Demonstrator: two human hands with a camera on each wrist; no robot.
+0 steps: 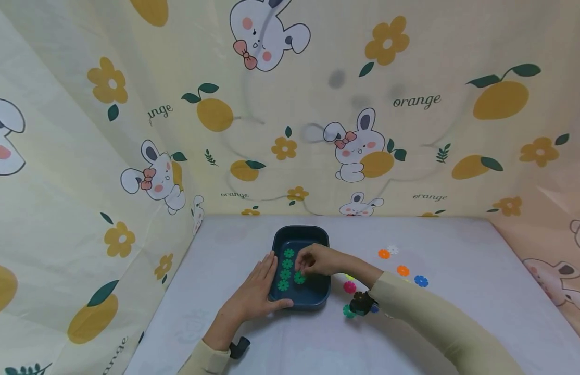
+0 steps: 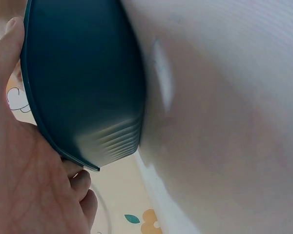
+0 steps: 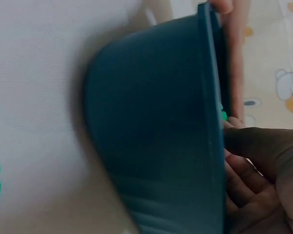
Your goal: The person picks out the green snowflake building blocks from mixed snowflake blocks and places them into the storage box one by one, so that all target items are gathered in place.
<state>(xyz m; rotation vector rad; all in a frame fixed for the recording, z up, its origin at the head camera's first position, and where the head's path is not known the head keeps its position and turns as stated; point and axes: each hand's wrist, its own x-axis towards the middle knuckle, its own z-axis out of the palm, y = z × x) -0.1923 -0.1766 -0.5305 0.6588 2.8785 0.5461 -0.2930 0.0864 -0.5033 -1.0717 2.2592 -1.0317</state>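
Note:
A dark blue-green rectangular tray (image 1: 313,297) stands on the white table, a column of several green flower-shaped pieces (image 1: 286,273) lying inside along its left. My left hand (image 1: 254,289) rests along the left rim with fingers extended and its thumb at the front edge; the left wrist view shows it against the tray wall (image 2: 83,73). Over the tray's middle, my right hand (image 1: 318,260) has its fingers curled and pinches another green flower-shaped piece (image 1: 299,277) close to the tray floor. The tray wall hides most of these fingertips in the right wrist view.
Right of the tray lie loose flower-shaped pieces: orange (image 1: 403,270), blue (image 1: 421,281), pink (image 1: 349,287), white (image 1: 392,250) and green (image 1: 348,311). My right forearm (image 1: 426,307) passes over part of them. A patterned curtain (image 1: 271,182) rises behind the table.

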